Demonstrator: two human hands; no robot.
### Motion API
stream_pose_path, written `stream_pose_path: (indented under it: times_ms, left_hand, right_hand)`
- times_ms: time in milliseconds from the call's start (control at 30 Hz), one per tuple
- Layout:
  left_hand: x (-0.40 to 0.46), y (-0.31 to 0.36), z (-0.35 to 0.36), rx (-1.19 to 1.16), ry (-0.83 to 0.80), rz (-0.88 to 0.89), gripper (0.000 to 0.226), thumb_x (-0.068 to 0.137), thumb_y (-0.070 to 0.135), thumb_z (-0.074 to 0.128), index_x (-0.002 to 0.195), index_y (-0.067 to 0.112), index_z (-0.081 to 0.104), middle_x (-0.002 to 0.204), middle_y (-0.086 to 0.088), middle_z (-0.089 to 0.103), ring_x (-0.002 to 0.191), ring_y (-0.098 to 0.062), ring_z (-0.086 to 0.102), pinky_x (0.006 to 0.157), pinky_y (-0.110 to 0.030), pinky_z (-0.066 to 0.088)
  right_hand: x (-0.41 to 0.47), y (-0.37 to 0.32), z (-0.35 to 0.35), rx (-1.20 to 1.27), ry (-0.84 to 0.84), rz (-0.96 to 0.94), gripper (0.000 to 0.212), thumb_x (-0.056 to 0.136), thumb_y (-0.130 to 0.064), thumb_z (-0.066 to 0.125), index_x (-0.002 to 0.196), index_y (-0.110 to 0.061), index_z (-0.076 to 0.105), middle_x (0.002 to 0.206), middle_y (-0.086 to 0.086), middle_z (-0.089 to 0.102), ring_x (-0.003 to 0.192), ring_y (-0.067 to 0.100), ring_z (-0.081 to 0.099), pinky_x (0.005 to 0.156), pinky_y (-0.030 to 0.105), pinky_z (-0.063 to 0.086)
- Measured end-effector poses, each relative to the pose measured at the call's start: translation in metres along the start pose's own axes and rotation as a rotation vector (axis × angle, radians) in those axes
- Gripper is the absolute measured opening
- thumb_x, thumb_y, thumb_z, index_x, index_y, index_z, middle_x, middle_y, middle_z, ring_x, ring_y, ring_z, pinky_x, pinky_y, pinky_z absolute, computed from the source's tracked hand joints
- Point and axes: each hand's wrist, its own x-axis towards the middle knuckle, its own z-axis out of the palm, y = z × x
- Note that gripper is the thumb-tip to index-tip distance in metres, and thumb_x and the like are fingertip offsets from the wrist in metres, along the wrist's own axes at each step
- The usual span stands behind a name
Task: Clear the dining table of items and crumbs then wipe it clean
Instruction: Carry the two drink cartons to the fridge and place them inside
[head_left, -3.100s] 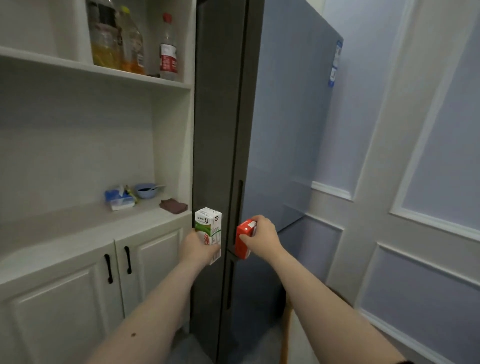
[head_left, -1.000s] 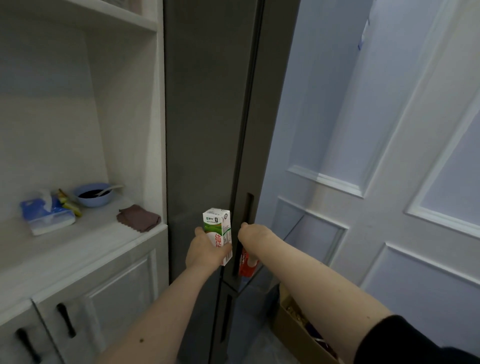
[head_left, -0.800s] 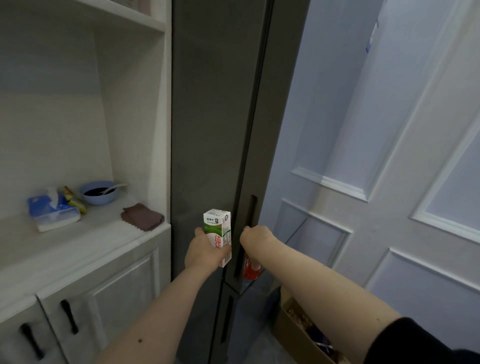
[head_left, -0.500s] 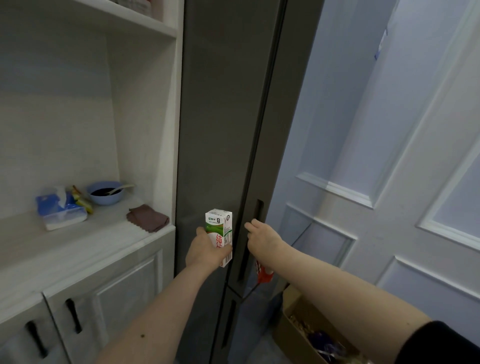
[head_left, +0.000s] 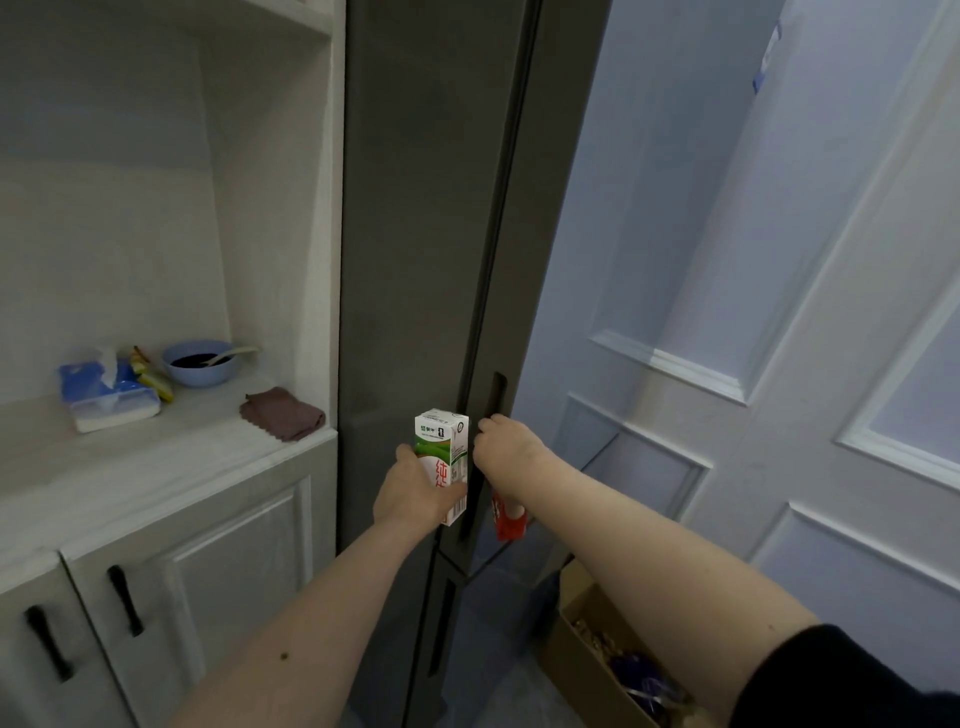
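Left hand (head_left: 415, 493) gripping upright milk carton (head_left: 442, 457); right hand (head_left: 506, 447) clutching red carton (head_left: 506, 519), fingers at fridge (head_left: 431, 234) handle (head_left: 493, 410).

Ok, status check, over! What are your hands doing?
Left hand grips green-and-white milk carton. Right hand holds red carton, fingers at fridge door handle. Fridge door shut. Over.

The left hand (head_left: 415, 493) grips an upright milk carton (head_left: 442, 457). The right hand (head_left: 506, 447) holds a red carton (head_left: 508, 521) at the fridge door (head_left: 426, 208) handle (head_left: 496, 397). A folded cloth (head_left: 282, 414) lies at the counter (head_left: 156, 467) edge.
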Motion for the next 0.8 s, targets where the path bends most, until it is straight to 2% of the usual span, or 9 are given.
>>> stream_pose_path:
  times_ms: [100, 167, 233, 333, 467, 533, 667, 800]
  left_hand:
    - [-0.007, -0.003, 0.009, -0.014, 0.021, -0.015, 0.056, 0.071, 0.028, 0.077, 0.109, 0.009, 0.04, 0.11, -0.01, 0.062, 0.099, -0.027, 0.062, 0.076, -0.038, 0.053]
    - [-0.013, -0.007, 0.012, -0.012, 0.037, -0.025, 0.056, 0.073, 0.027, 0.077, 0.109, 0.009, 0.039, 0.11, -0.01, 0.061, 0.099, -0.027, 0.062, 0.073, -0.036, 0.05]
    - [-0.02, -0.01, 0.013, -0.028, 0.049, -0.048, 0.055, 0.072, 0.028, 0.077, 0.108, 0.008, 0.04, 0.11, -0.012, 0.061, 0.098, -0.028, 0.062, 0.076, -0.038, 0.052]
    - [-0.032, -0.002, 0.015, -0.045, 0.062, -0.073, 0.059, 0.072, 0.029, 0.077, 0.111, 0.004, 0.041, 0.112, -0.015, 0.061, 0.101, -0.032, 0.061, 0.082, -0.039, 0.051]
    - [-0.045, 0.034, 0.03, -0.034, 0.005, -0.018, 0.058, 0.074, 0.03, 0.075, 0.114, 0.006, 0.04, 0.115, -0.013, 0.06, 0.104, -0.03, 0.06, 0.079, -0.036, 0.047]
    - [-0.051, 0.052, 0.041, -0.022, -0.036, 0.014, 0.058, 0.074, 0.031, 0.075, 0.115, 0.008, 0.04, 0.114, -0.01, 0.061, 0.102, -0.028, 0.061, 0.077, -0.035, 0.048]
    - [-0.064, 0.079, 0.063, -0.014, -0.066, 0.069, 0.057, 0.073, 0.031, 0.075, 0.112, 0.009, 0.04, 0.113, -0.01, 0.061, 0.1, -0.027, 0.061, 0.071, -0.032, 0.045]
    - [-0.077, 0.092, 0.073, -0.036, -0.099, 0.112, 0.056, 0.074, 0.028, 0.076, 0.113, 0.009, 0.04, 0.116, -0.011, 0.06, 0.105, -0.029, 0.06, 0.079, -0.037, 0.051]
  right_hand:
    - [-0.003, 0.001, 0.001, 0.096, -0.001, 0.046, 0.053, 0.079, -0.024, 0.073, 0.125, -0.005, 0.053, 0.13, 0.01, 0.049, 0.123, 0.023, 0.04, 0.104, 0.03, 0.032]
    - [-0.012, 0.004, 0.004, 0.083, -0.011, 0.036, 0.051, 0.08, -0.023, 0.071, 0.125, -0.006, 0.054, 0.13, 0.01, 0.05, 0.123, 0.023, 0.041, 0.102, 0.03, 0.033]
    - [-0.033, 0.01, 0.015, 0.043, -0.042, -0.008, 0.046, 0.08, -0.021, 0.071, 0.121, -0.006, 0.056, 0.128, 0.009, 0.052, 0.121, 0.024, 0.042, 0.099, 0.03, 0.034]
    - [-0.071, 0.023, 0.037, -0.004, -0.079, -0.076, 0.049, 0.07, -0.025, 0.078, 0.113, -0.009, 0.062, 0.121, 0.007, 0.057, 0.114, 0.024, 0.046, 0.097, 0.031, 0.037]
    - [-0.113, 0.035, 0.06, 0.048, -0.106, -0.051, 0.056, 0.064, -0.034, 0.082, 0.111, -0.011, 0.064, 0.115, 0.006, 0.06, 0.107, 0.024, 0.05, 0.097, 0.034, 0.041]
    - [-0.13, 0.038, 0.065, 0.146, -0.135, -0.005, 0.057, 0.065, -0.037, 0.082, 0.112, -0.011, 0.063, 0.114, 0.006, 0.06, 0.106, 0.025, 0.052, 0.096, 0.036, 0.044]
    - [-0.155, 0.044, 0.063, 0.505, -0.131, 0.174, 0.059, 0.068, -0.034, 0.08, 0.118, -0.014, 0.057, 0.112, 0.004, 0.06, 0.101, 0.024, 0.058, 0.085, 0.034, 0.052]
    - [-0.167, 0.054, 0.055, 0.664, -0.085, 0.272, 0.057, 0.068, -0.036, 0.08, 0.115, -0.014, 0.056, 0.104, 0.003, 0.062, 0.093, 0.021, 0.06, 0.083, 0.034, 0.054]
